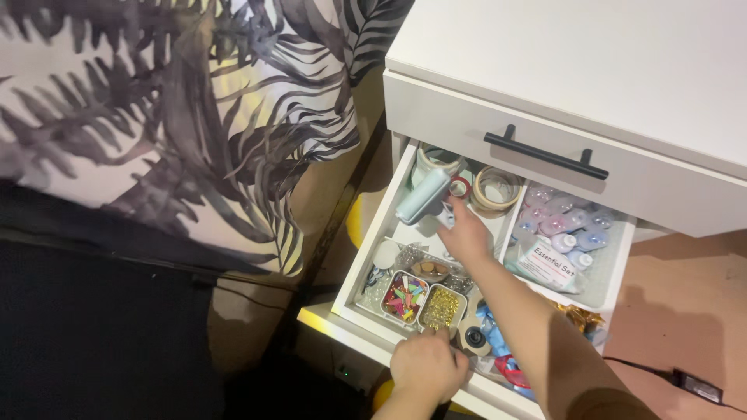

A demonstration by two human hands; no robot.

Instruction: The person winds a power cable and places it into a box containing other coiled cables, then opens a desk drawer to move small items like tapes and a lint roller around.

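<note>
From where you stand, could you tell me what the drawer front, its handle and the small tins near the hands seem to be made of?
The drawer front looks like white laminated board, smooth and matte. Its handle seems to be black painted metal, a thin bar on two posts. The two small tins by the left hand look like thin shiny metal, with bright rims.

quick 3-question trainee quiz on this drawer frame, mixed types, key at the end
1. True or false: the right hand reaches toward the pale blue roll at the back of the open drawer.
2. The left hand rests at the drawer's: A) back wall B) front edge C) black handle
3. Fill in: the tin nearest the left hand holds ___-coloured pieces.

Key: 1 true; 2 B; 3 gold
</note>
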